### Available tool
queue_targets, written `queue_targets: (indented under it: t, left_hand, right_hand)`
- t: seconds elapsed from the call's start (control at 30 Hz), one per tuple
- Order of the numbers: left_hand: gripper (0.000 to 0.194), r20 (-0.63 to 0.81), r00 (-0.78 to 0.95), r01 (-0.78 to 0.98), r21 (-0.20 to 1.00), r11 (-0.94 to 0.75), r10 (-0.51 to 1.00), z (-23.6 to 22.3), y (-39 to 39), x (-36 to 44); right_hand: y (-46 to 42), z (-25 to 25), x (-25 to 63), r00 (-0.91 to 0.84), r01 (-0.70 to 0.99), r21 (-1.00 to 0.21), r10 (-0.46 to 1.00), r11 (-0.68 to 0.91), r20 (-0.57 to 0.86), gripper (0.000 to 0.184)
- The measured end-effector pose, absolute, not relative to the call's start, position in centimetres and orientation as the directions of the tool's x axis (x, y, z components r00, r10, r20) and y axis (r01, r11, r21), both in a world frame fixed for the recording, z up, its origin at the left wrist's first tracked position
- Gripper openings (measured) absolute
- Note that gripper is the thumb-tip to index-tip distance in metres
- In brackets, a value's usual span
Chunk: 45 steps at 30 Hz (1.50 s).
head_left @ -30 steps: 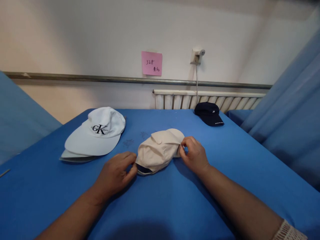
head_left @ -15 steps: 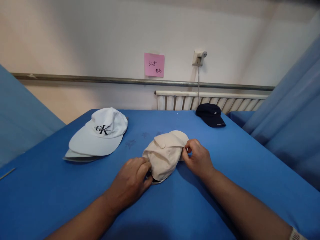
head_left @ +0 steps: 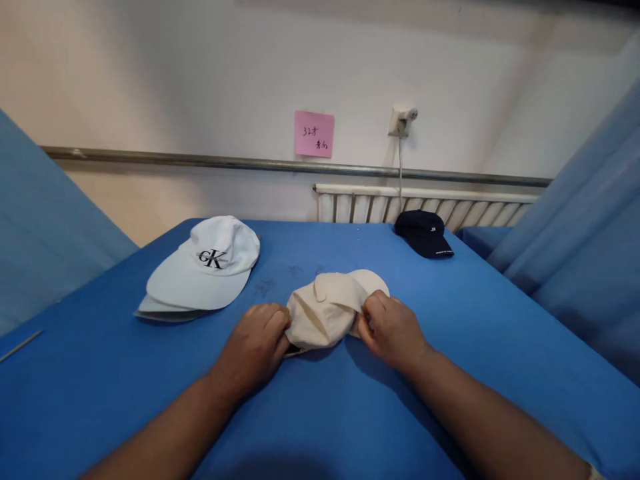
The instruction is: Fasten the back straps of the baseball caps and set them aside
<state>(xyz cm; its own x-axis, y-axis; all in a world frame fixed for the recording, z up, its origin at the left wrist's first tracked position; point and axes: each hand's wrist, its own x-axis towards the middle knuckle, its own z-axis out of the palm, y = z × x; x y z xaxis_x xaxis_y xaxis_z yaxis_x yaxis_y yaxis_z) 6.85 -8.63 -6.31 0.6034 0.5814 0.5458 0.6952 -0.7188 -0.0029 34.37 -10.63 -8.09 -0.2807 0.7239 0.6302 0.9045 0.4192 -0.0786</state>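
A beige cap point(head_left: 327, 307) lies crumpled in the middle of the blue table point(head_left: 320, 407), its crown pushed in between my two hands. My left hand point(head_left: 256, 343) grips the cap's left edge with curled fingers. My right hand point(head_left: 393, 330) pinches the cap's right side, fingers closed on the fabric. Both forearms reach in from the bottom of the view.
A white cap with a black logo point(head_left: 205, 270) rests on other brims at the left. A dark navy cap point(head_left: 424, 233) sits at the far right edge near a radiator point(head_left: 425, 203). Blue curtains hang on both sides. A thin stick point(head_left: 20, 345) lies at far left.
My left hand has moved right from beside the brim and closed on the beige cap. Both hands have squeezed the cap narrower.
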Motion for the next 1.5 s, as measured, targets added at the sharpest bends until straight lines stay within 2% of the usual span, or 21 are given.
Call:
queue_targets:
  t: [0.1, 0.17, 0.23, 0.3, 0.4, 0.47, 0.57, 0.63, 0.7, 0.8, 0.9, 1.0, 1.07, 1.17, 1.23, 1.3, 1.37, 1.43, 1.5]
  left_hand:
    - [0.009, 0.686, 0.511, 0.658, 0.077, -0.749, 0.519, -6.3, -8.7, 6.3]
    - [0.012, 0.719, 0.471, 0.650, 0.109, -0.752, 0.511, -6.2, -8.6, 6.0]
    - [0.012, 0.678, 0.495, 0.651, 0.124, -0.749, 0.543, -6.0, -8.6, 6.1]
    - [0.011, 0.575, 0.559, 0.648, 0.145, -0.747, 0.597, -5.7, -8.7, 6.2]
    - [0.012, 0.425, 0.621, 0.617, 0.253, -0.745, 0.658, -5.2, -9.2, 6.4]
    - [0.014, 0.429, 0.606, 0.576, 0.344, -0.742, 0.670, -5.1, -9.4, 6.4]
    - [0.012, 0.544, 0.470, 0.569, 0.415, -0.710, 0.695, -5.2, -9.1, 6.5]
    - [0.012, 0.593, 0.381, 0.605, 0.420, -0.677, 0.709, -5.2, -8.3, 6.6]
    - [0.017, 0.595, 0.376, 0.628, 0.400, -0.668, 0.710, -4.8, -7.1, 6.7]
    - [0.021, 0.540, 0.503, 0.621, 0.316, -0.717, 0.674, -3.8, -5.2, 6.9]
    - [0.019, 0.479, 0.644, 0.603, 0.161, -0.781, 0.596, -2.9, -4.1, 7.3]
    - [0.017, 0.497, 0.649, 0.636, 0.060, -0.769, 0.576, -2.8, -3.6, 7.7]
    - [0.015, 0.559, 0.576, 0.676, 0.084, -0.732, 0.597, -2.9, -3.5, 7.9]
    - [0.015, 0.615, 0.466, 0.697, 0.189, -0.692, 0.637, -3.4, -3.2, 7.6]
    - [0.017, 0.600, 0.431, 0.699, 0.251, -0.670, 0.674, -3.7, -2.9, 7.2]
    - [0.018, 0.559, 0.397, 0.714, 0.311, -0.628, 0.728, -4.1, -2.5, 6.7]
    - [0.020, 0.523, 0.335, 0.734, 0.376, -0.565, 0.784, -4.5, -2.4, 6.2]
    - [0.022, 0.493, 0.264, 0.746, 0.441, -0.499, 0.829, -4.9, -2.6, 5.9]
    - [0.024, 0.470, 0.224, 0.736, 0.493, -0.464, 0.854, -5.0, -3.1, 5.6]
  right_hand:
    - [-10.5, -8.2, 34.5, -0.202, 0.905, -0.160, 0.730, 0.393, 0.653, 0.012]
    - [-10.5, -8.2, 34.6, -0.151, 0.904, -0.204, 0.726, 0.376, 0.671, 0.011]
    - [-10.5, -8.1, 34.8, -0.129, 0.901, -0.225, 0.723, 0.372, 0.679, 0.010]
    - [-10.6, -8.1, 34.9, -0.127, 0.895, -0.235, 0.723, 0.378, 0.679, 0.009]
    - [-10.6, -8.2, 35.0, -0.134, 0.876, -0.259, 0.723, 0.406, 0.678, 0.009]
    - [-10.5, -8.2, 35.0, -0.149, 0.857, -0.275, 0.720, 0.436, 0.677, 0.009]
    - [-10.5, -8.2, 35.0, -0.173, 0.832, -0.289, 0.716, 0.474, 0.677, 0.009]
    - [-10.5, -8.2, 35.0, -0.180, 0.820, -0.296, 0.712, 0.489, 0.679, 0.009]
    - [-10.5, -8.3, 35.0, -0.186, 0.808, -0.304, 0.708, 0.504, 0.681, 0.009]
    - [-10.3, -8.4, 35.0, -0.192, 0.783, -0.322, 0.700, 0.532, 0.688, 0.010]
    - [-10.1, -8.5, 35.1, -0.195, 0.757, -0.336, 0.684, 0.561, 0.703, 0.011]
    - [-10.2, -8.3, 35.1, -0.211, 0.736, -0.326, 0.659, 0.593, 0.722, 0.013]
    - [-10.6, -8.1, 35.0, -0.240, 0.715, -0.305, 0.631, 0.629, 0.738, 0.014]
    - [-11.5, -7.8, 34.6, -0.366, 0.633, -0.260, 0.578, 0.729, 0.730, 0.010]
    - [-11.6, -7.8, 34.4, -0.396, 0.576, -0.308, 0.588, 0.757, 0.706, 0.009]
    - [-11.0, -8.1, 34.8, -0.272, 0.596, -0.447, 0.691, 0.667, 0.669, 0.010]
    - [-9.6, -8.7, 35.7, -0.037, 0.675, -0.589, 0.818, 0.444, 0.574, 0.009]
    - [-8.0, -9.4, 37.1, 0.124, 0.764, -0.613, 0.887, 0.200, 0.444, 0.010]
    - [-6.8, -10.1, 38.5, 0.195, 0.813, -0.581, 0.918, 0.046, 0.345, 0.020]
